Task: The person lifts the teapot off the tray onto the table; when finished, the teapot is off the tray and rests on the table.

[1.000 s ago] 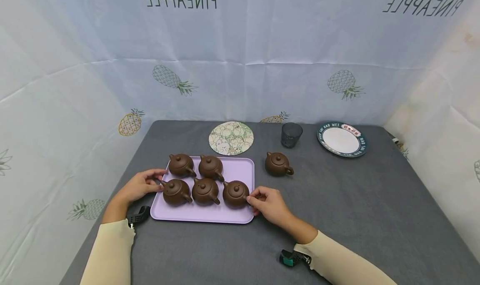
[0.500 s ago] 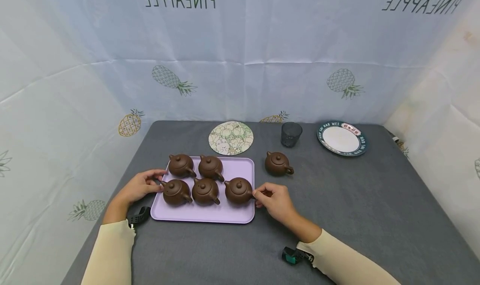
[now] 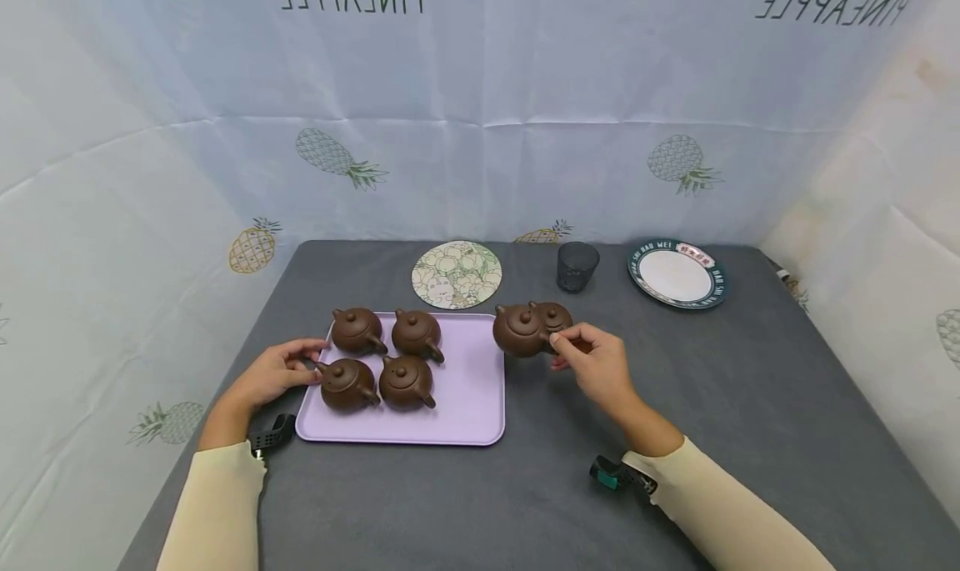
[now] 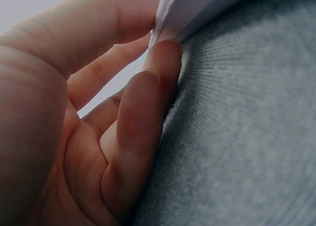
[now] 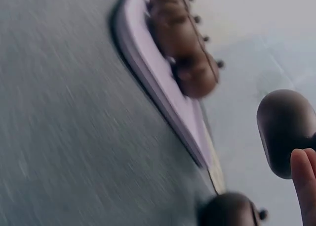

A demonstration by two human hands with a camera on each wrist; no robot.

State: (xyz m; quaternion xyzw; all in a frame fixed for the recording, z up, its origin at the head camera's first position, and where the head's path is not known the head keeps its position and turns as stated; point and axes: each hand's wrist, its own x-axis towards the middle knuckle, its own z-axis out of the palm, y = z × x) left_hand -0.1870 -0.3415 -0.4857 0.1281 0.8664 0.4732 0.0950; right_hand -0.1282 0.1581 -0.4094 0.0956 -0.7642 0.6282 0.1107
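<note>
My right hand (image 3: 596, 369) pinches the handle of a small brown teapot (image 3: 517, 331), held up off the table just past the tray's right edge. In the head view it partly covers another brown teapot (image 3: 555, 314) on the table behind it. The right wrist view shows the held teapot (image 5: 284, 132) by my fingertips (image 5: 302, 171). My left hand (image 3: 279, 374) grips the left rim of the lilac tray (image 3: 465, 421); the left wrist view shows the fingers (image 4: 138, 117) against that edge. Several brown teapots (image 3: 405, 382) stand in the tray's left and middle part.
Behind the tray lies a round patterned mat (image 3: 456, 275). A dark glass (image 3: 577, 266) stands at the back, and a green-rimmed plate (image 3: 677, 273) lies to its right. A pineapple-print curtain (image 3: 480, 179) closes off the table's rear.
My right hand has lifted the teapot from the tray's right side and carried it right and away from me. The left hand has stayed at the tray's rim.
</note>
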